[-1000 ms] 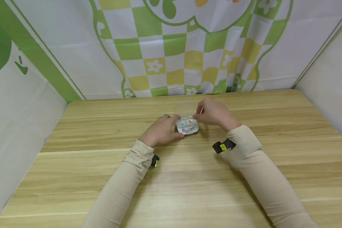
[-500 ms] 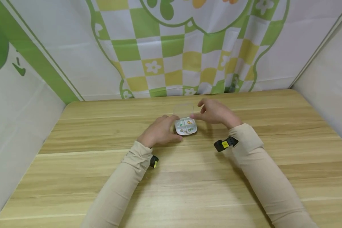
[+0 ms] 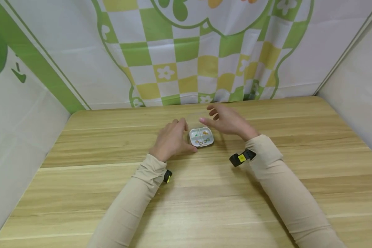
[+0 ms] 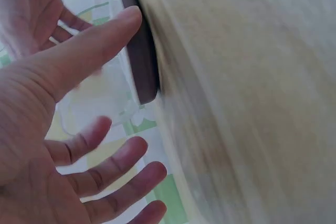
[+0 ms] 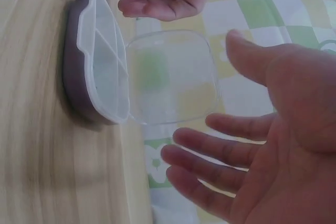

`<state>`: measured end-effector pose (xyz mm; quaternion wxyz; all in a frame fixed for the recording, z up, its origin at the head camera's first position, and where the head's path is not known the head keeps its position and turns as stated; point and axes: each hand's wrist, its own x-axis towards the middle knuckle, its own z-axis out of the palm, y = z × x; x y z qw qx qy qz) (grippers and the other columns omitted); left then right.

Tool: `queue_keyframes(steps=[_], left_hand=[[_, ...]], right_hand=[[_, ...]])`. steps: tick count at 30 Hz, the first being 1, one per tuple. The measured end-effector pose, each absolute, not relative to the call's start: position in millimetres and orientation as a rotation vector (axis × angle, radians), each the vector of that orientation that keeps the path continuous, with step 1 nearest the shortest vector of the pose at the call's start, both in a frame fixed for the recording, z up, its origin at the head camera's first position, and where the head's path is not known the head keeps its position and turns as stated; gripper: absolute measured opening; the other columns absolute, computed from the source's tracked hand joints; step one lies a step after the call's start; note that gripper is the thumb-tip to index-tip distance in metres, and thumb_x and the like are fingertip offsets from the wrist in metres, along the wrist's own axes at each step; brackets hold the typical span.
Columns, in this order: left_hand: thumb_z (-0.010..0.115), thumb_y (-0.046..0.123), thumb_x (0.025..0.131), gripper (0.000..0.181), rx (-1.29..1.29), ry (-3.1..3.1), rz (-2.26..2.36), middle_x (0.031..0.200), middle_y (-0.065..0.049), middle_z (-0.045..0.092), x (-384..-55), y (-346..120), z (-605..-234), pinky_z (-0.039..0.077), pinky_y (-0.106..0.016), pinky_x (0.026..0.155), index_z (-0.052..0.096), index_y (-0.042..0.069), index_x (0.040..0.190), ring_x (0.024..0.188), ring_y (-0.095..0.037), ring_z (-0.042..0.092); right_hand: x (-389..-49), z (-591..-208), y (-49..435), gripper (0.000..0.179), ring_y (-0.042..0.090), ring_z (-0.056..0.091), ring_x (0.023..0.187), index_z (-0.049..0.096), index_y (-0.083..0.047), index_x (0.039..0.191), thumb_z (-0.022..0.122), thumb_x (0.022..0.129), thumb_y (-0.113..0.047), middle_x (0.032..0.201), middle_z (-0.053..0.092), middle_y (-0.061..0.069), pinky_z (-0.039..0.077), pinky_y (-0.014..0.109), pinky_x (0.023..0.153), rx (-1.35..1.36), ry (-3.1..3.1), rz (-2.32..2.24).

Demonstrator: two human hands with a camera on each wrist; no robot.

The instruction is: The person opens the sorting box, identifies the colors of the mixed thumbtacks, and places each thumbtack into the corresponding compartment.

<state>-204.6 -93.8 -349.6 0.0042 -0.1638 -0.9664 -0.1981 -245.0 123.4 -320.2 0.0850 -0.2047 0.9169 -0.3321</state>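
A small pill case [image 3: 201,145] with a white divided tray and a dark base [image 5: 76,72] lies on the table. Its clear lid [image 5: 173,77] stands raised at the back. Small green and orange pieces show in its compartments in the head view. On the left of the case is my left hand [image 3: 170,139], fingers spread and loosely bent. Its thumb [image 4: 100,43] overlaps the case's dark side in the left wrist view. My right hand [image 3: 229,120] hovers behind and right of the case, holding nothing, with fingers apart and relaxed.
The case sits toward the back of the wooden table [image 3: 186,199]. A green, yellow and white checked curtain [image 3: 189,69] hangs right behind the table's far edge. Pale side walls [image 3: 356,86] flank it. Each wrist wears a black strap [image 3: 242,158].
My right hand has come away from the lid's right edge and its fingers have loosened. My left fingers have lifted off the case's back left corner. The lid stays raised.
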Motion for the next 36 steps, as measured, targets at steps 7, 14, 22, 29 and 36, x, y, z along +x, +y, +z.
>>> queue_keyframes(steps=[7,14,22,29,36], left_hand=[[0.098,0.047,0.061,0.085,-0.397,-3.018,-0.586,0.109,-0.015,0.063,-205.6,-92.1,-354.4,0.050,-0.051,0.083,0.057,0.003,0.122,0.097,-0.037,0.062],[0.098,0.046,0.060,0.101,-0.377,-3.010,-0.584,0.121,-0.021,0.063,-206.6,-90.5,-355.3,0.049,-0.053,0.088,0.050,0.002,0.138,0.105,-0.041,0.062],[0.097,0.041,0.064,0.092,-0.441,-3.008,-0.597,0.120,-0.018,0.063,-205.8,-90.1,-355.0,0.047,-0.054,0.090,0.055,0.005,0.138,0.106,-0.038,0.061],[0.097,0.038,0.066,0.085,-0.477,-3.004,-0.604,0.109,-0.015,0.063,-204.8,-90.3,-354.8,0.048,-0.052,0.085,0.058,0.007,0.136,0.098,-0.035,0.061],[0.096,0.037,0.068,0.082,-0.502,-3.010,-0.586,0.106,-0.013,0.061,-205.1,-89.5,-354.8,0.049,-0.050,0.082,0.060,0.007,0.135,0.093,-0.032,0.060]], right_hand=[[-245.9,-322.5,120.1,0.056,0.037,0.058,0.121,0.049,0.000,0.145,0.060,0.103,-0.036,0.135,0.058,0.024,0.044,0.052,0.102,-0.784,2.707,-1.082],[-246.3,-325.1,119.9,0.036,0.033,0.061,0.113,0.061,0.001,0.128,0.053,0.107,-0.028,0.122,0.065,0.019,0.046,0.050,0.099,-0.868,2.692,-1.091],[-243.3,-325.6,116.0,0.022,0.026,0.064,0.106,0.069,0.000,0.112,0.056,0.105,-0.017,0.110,0.071,0.013,0.048,0.046,0.096,-0.886,2.625,-0.989],[-241.8,-324.2,114.7,0.012,0.029,0.061,0.112,0.075,-0.006,0.105,0.072,0.096,-0.013,0.109,0.072,0.006,0.044,0.049,0.101,-0.934,2.613,-0.875],[-240.8,-325.3,113.0,0.047,0.037,0.056,0.123,0.062,0.001,0.133,0.077,0.092,-0.015,0.130,0.063,0.020,0.043,0.050,0.104,-0.916,2.663,-0.680]])
